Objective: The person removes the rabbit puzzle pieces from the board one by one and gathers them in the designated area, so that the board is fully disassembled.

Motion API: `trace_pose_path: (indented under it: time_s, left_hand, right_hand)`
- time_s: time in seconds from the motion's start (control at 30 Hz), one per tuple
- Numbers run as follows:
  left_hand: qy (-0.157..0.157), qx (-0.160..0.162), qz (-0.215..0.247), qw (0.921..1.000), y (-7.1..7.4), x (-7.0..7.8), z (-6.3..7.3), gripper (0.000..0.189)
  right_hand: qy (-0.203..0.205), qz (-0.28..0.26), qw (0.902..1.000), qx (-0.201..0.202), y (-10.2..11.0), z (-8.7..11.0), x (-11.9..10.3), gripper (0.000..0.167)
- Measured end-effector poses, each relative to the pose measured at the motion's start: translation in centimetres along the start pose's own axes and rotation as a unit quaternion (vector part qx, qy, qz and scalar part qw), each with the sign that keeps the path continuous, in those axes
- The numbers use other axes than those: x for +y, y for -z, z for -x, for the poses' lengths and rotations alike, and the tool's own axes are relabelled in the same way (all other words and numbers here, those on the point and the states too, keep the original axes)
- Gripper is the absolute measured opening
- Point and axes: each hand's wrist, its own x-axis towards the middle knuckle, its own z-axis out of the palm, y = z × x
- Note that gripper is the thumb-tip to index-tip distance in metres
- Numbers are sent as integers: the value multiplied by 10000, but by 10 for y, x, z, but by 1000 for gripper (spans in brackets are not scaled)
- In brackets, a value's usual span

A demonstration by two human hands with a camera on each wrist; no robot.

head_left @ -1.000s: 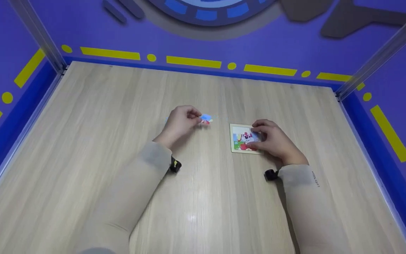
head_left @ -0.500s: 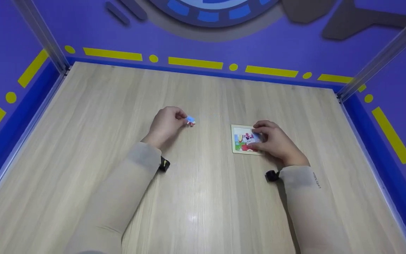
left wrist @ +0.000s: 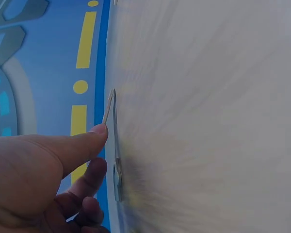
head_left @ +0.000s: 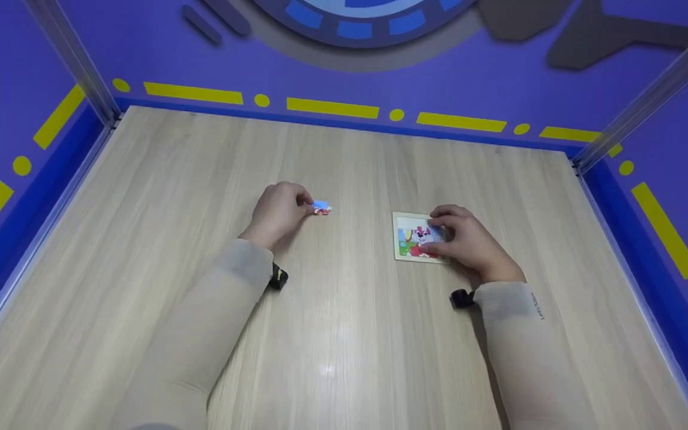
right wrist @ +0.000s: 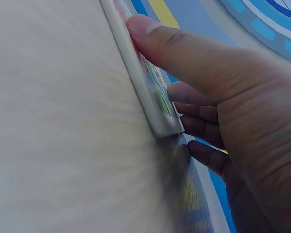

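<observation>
My left hand pinches a small jigsaw piece, blue above with red and white below, between thumb and fingers. In the left wrist view the piece stands tilted at the thumb tip, and thin flat pieces lie low beyond the fingers. To the right is a square jigsaw puzzle in a pale frame, showing a red and white cartoon animal over green; its upper part is a plain pale area. My right hand holds its right side, thumb on the picture, fingers at the edge, covering that side.
The pale wood-grain table is bounded by purple-blue panels with yellow dashes at the back and sides. Metal posts rise at the back corners. A black wrist camera sits at each cuff.
My left hand has moved left, away from the puzzle, with the piece in its fingers, and has turned the piece slightly over the last half second. The right hand stays on the puzzle.
</observation>
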Motion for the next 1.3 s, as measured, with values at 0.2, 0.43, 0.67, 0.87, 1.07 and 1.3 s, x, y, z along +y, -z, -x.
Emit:
trace_pose_path:
  time_s: [0.2, 0.43, 0.67, 0.87, 1.07, 1.3]
  left_hand:
    - [-23, 27, -117, 9999, -2, 1, -2, 12]
    - [-55, -9, -70, 10000, -3, 8, 0, 20]
    - [-288, 84, 114, 9995, -12, 23, 3, 27]
    - [-539, 93, 395, 9977, -25, 41, 6, 29]
    - [-657, -43, 651, 9957, -41, 62, 9, 29]
    - [-752, -335, 879, 9927, -61, 90, 11, 29]
  right_hand:
    - [-9, -17, 10000, -33, 1, 1, 1, 84]
    - [-33, -168, 9997, -177, 5, 1, 3, 82]
    - [-193, -370, 9985, -342, 10, 3, 3, 85]
    - [-277, -463, 9981, -313, 14, 6, 7, 90]
    - [-247, -533, 9978, -297, 19, 10, 9, 93]
    - [-154, -169, 9993, -283, 21, 13, 13, 85]
